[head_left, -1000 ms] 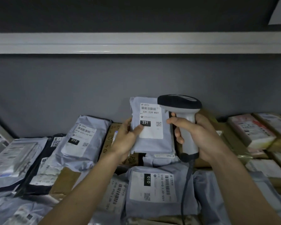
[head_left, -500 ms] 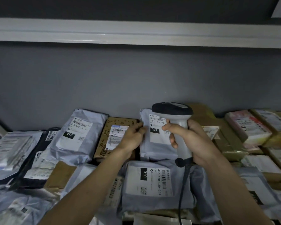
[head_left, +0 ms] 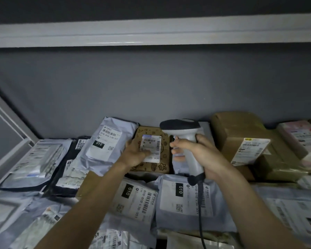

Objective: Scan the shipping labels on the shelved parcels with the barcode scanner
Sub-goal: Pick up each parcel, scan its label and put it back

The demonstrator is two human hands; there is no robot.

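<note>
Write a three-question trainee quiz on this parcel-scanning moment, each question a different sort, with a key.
1. True or false: the right hand holds the barcode scanner by its handle.
2. Multiple choice: the left hand rests on which parcel? A) the brown patterned parcel B) the large brown box C) the black mailer
3. Fill in: the grey mailer left of the patterned parcel shows the black tag number ___.

Key: 1 true; 2 A; 3 010.
</note>
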